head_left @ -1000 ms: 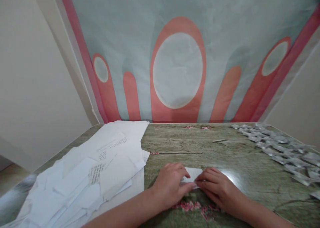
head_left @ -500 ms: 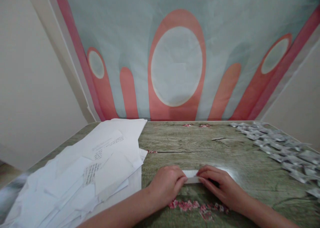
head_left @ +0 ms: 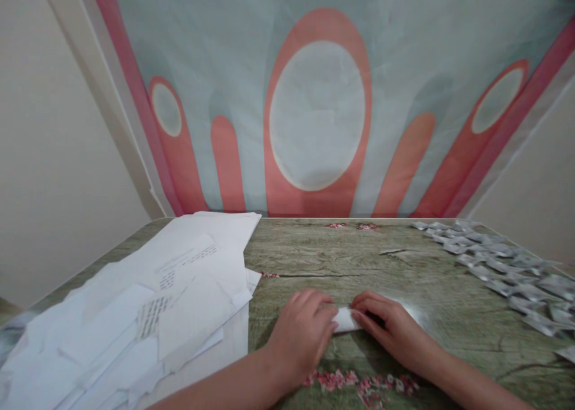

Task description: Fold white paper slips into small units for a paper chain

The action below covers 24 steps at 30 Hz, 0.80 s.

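Observation:
Between my two hands, just above the wood-patterned tabletop, is a small folded strip of white paper. My left hand has its fingers closed at the strip's left end, with the thumb on the near side. My right hand pinches the right end between thumb and fingers. Both hands cover the ends of the strip, so only its middle shows.
A large loose pile of white paper, some sheets with print, covers the table's left side. Along the right edge lie rows of folded, twisted paper pieces. A patterned grey and coral sheet hangs behind the table.
My left hand has turned and its fingers have lifted over the strip's end. The strip now shows a shorter, rounder middle. The view has shifted slightly.

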Available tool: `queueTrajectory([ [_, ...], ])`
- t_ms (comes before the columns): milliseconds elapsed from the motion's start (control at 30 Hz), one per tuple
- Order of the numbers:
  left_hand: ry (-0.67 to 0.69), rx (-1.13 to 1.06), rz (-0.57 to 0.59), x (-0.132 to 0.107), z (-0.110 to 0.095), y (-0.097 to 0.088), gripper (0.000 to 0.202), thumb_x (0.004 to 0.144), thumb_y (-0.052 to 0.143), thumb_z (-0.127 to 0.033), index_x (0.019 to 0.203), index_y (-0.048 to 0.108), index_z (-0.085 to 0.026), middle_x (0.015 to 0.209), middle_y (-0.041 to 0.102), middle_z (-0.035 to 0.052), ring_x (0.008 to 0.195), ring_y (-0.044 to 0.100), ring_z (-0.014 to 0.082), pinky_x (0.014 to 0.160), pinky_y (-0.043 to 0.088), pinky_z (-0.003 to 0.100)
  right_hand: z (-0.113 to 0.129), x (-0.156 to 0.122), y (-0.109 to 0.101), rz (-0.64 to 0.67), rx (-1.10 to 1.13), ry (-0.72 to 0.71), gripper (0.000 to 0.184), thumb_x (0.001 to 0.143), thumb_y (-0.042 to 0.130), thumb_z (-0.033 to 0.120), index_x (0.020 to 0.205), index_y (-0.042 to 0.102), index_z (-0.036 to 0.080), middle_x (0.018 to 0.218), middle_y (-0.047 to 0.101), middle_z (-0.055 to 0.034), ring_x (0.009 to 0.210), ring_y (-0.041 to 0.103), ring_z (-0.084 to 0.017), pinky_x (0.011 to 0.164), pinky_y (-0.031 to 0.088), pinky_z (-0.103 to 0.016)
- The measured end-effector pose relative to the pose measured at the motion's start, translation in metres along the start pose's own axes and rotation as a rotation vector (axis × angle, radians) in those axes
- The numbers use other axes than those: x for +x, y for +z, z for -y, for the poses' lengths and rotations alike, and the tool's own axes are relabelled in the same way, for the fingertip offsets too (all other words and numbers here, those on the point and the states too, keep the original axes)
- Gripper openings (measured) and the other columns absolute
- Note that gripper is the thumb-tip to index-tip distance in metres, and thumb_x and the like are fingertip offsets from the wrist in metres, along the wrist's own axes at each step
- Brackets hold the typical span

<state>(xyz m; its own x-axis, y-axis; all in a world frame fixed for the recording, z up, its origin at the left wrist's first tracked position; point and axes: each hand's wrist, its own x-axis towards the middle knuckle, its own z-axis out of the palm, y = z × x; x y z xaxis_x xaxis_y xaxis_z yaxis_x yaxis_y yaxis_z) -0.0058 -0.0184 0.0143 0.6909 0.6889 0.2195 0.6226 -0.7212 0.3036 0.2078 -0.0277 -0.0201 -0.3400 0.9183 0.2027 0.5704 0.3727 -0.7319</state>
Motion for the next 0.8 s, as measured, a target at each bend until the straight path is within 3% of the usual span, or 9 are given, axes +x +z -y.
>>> queueTrajectory([
  [100, 0.129, 0.201, -0.008, -0.009, -0.017, 0.005, 0.039, 0.094, 0.037, -0.03, 0.128, 0.044, -0.012, 0.13, 0.05, 0.0104, 0.118, 0.044, 0.0251, 0.097, 0.034, 0.04, 0.0, 0.001, 0.0, -0.001, 0.028, -0.002, 0.019, 0.091, 0.046, 0.027, 0.081, 0.061, 0.02, 0.085, 0.062, -0.0036, 0.081, 0.058, -0.016, 0.073, 0.045, -0.026],
  [167, 0.219, 0.307, 0.034, -0.016, -0.022, 0.014, 0.053, 0.095, 0.03, -0.044, 0.131, 0.04, -0.007, 0.136, 0.044, 0.0129, 0.125, 0.037, 0.027, 0.1, 0.032, 0.04, 0.0, 0.002, 0.0, -0.003, 0.039, 0.001, 0.02, 0.09, 0.046, 0.027, 0.08, 0.062, 0.02, 0.086, 0.062, -0.004, 0.081, 0.058, -0.016, 0.074, 0.046, -0.026],
  [267, 0.229, 0.391, 0.065, -0.023, -0.021, 0.03, 0.072, 0.09, 0.02, -0.06, 0.131, 0.042, -0.005, 0.137, 0.043, 0.0153, 0.127, 0.036, 0.0285, 0.102, 0.03, 0.041, 0.0, 0.003, -0.001, -0.008, 0.041, 0.013, 0.022, 0.09, 0.046, 0.028, 0.079, 0.062, 0.02, 0.086, 0.063, -0.0043, 0.081, 0.058, -0.017, 0.074, 0.046, -0.026],
  [433, 0.214, 0.458, 0.098, -0.026, -0.014, 0.042, 0.05, 0.097, 0.022, -0.037, 0.133, 0.04, -0.008, 0.141, 0.037, 0.0127, 0.129, 0.035, 0.026, 0.102, 0.031, 0.039, -0.002, 0.003, -0.002, -0.02, 0.029, 0.032, 0.021, 0.09, 0.046, 0.029, 0.08, 0.061, 0.02, 0.083, 0.062, -0.0038, 0.079, 0.058, -0.017, 0.073, 0.046, -0.028],
  [633, 0.216, 0.469, 0.096, -0.028, -0.011, 0.045, 0.049, 0.096, 0.024, -0.035, 0.135, 0.036, -0.008, 0.142, 0.034, 0.0118, 0.13, 0.034, 0.0248, 0.102, 0.032, 0.038, -0.006, -0.001, 0.0, -0.066, 0.048, 0.087, 0.016, 0.09, 0.046, 0.03, 0.098, 0.056, 0.021, 0.082, 0.059, -0.0022, 0.071, 0.057, -0.015, 0.065, 0.047, -0.027],
  [800, 0.199, 0.456, 0.081, -0.029, -0.01, 0.049, 0.048, 0.096, 0.024, -0.032, 0.137, 0.034, -0.008, 0.143, 0.034, 0.0112, 0.13, 0.032, 0.024, 0.103, 0.03, 0.038, -0.011, -0.008, 0.003, -0.061, -0.064, -0.057, 0.017, 0.091, 0.044, 0.024, 0.104, 0.055, 0.022, 0.099, 0.059, -0.0063, 0.089, 0.056, -0.017, 0.08, 0.047, -0.032],
])
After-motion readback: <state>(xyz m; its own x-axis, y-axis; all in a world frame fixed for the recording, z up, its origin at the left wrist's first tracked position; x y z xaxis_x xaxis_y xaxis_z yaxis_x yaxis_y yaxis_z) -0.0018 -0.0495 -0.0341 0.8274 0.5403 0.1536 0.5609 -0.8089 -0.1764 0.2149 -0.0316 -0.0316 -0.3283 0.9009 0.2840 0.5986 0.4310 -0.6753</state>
